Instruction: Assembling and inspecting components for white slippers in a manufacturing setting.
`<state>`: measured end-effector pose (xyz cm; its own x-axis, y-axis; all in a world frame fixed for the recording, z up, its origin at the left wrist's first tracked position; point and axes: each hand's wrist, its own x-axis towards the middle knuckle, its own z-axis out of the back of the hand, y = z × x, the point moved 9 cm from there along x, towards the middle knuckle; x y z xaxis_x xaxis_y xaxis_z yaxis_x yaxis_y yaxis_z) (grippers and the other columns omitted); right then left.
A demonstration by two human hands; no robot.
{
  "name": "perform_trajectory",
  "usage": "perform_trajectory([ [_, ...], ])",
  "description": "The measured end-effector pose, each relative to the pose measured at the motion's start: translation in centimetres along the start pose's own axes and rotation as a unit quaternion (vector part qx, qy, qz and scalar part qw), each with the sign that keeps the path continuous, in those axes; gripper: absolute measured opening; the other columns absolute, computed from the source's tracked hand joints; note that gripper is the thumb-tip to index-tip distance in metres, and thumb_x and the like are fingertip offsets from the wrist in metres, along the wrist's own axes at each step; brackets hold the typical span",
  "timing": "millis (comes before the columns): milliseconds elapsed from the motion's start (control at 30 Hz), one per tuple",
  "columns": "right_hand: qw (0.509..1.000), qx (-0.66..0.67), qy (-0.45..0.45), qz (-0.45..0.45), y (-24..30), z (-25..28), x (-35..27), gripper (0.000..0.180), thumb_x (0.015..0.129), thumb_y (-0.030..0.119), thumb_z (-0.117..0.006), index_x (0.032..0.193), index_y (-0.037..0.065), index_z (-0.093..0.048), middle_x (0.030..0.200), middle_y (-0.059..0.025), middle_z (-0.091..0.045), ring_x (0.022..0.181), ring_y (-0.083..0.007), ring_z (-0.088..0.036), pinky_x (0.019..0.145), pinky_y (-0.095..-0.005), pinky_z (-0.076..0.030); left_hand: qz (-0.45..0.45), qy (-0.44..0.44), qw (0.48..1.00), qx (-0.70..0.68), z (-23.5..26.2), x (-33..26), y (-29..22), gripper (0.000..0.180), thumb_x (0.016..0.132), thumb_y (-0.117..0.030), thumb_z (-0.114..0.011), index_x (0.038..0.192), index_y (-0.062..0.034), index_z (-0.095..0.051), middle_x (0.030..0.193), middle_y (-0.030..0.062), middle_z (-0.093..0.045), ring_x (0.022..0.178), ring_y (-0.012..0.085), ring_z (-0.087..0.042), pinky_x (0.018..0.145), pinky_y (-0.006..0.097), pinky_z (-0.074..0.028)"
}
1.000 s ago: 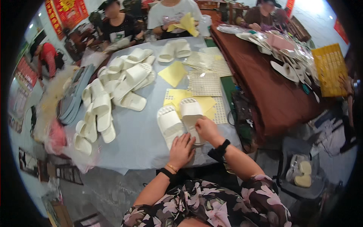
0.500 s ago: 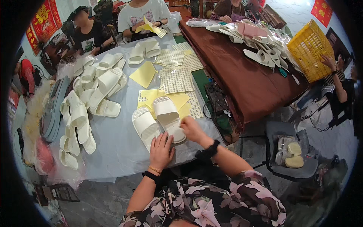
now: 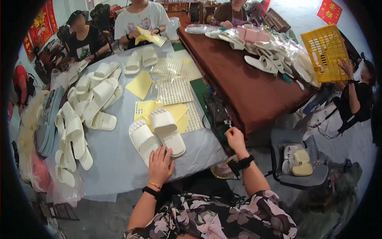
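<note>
Two white slide slippers lie side by side on the grey-covered table (image 3: 115, 167) before me. My left hand (image 3: 160, 165) rests with its fingers stretched out over the heel of the left slipper (image 3: 144, 140), fingertips close to the right slipper (image 3: 166, 126). Off to the right, my right hand (image 3: 236, 140) is raised past the table's edge, fingers curled together; whatever they may pinch is too small to make out. Beyond the slippers are yellow backing sheets (image 3: 139, 85) and clear sheets of small stickers (image 3: 175, 91), partly overlapping.
A heap of white slippers (image 3: 101, 93) covers the table's left side, beside grey slippers (image 3: 49, 119). On the brown table (image 3: 234, 87) lie more slippers. One person holds a yellow crate (image 3: 324, 51), another a yellow sheet (image 3: 149, 36). A chair (image 3: 298, 179) holds packaged items.
My right hand has left the right slipper and swung right, beyond the table edge. My left hand stays at the slippers' heels. The view has shifted slightly, and the yellow crate has turned.
</note>
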<state>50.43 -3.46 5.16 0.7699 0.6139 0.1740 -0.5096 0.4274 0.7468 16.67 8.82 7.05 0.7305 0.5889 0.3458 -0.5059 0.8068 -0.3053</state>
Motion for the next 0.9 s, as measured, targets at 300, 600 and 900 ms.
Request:
perform_trajectory([
  [300, 0.973, -0.217, 0.078, -0.021, 1.2, -2.4, 1.3, 0.024, 0.080, 0.018, -0.069, 0.096, 0.002, -0.060, 0.088, -0.0247, -0.068, 0.090, -0.0428, -0.065, 0.078, -0.0503, -0.052, -0.010, -0.012, 1.000, 0.016, 0.3, 0.1, -0.3, 0.051, 0.082, -0.026, -0.065, 0.129, -0.0100, -0.055, 0.135, 0.0149, -0.051, 0.126, 0.0308, -0.047, 0.108, 0.050, -0.031],
  [600, 0.978, -0.203, 0.032, 0.023, 1.8, -0.6, 1.3, 0.010, 0.083, 0.010, -0.061, 0.090, 0.003, -0.059, 0.084, -0.0220, -0.066, 0.084, -0.0416, -0.065, 0.072, -0.0492, -0.051, 0.001, -0.014, 1.000, 0.013, 0.5, -0.2, 0.2, 0.050, 0.083, -0.026, -0.064, 0.130, -0.0102, -0.054, 0.135, 0.0141, -0.051, 0.125, 0.0297, -0.047, 0.108, 0.048, -0.032],
  [900, 0.970, 0.034, 0.094, 0.220, 13.1, -6.4, -1.6, 0.011, 0.084, 0.005, -0.061, 0.093, 0.001, -0.063, 0.083, -0.0175, -0.064, 0.079, -0.0345, -0.064, 0.070, -0.0396, -0.050, -0.006, -0.013, 1.000, 0.014, 0.5, -0.1, 0.1, 0.051, 0.084, -0.027, -0.063, 0.131, -0.0109, -0.053, 0.135, 0.0137, -0.051, 0.125, 0.0288, -0.048, 0.108, 0.047, -0.033],
])
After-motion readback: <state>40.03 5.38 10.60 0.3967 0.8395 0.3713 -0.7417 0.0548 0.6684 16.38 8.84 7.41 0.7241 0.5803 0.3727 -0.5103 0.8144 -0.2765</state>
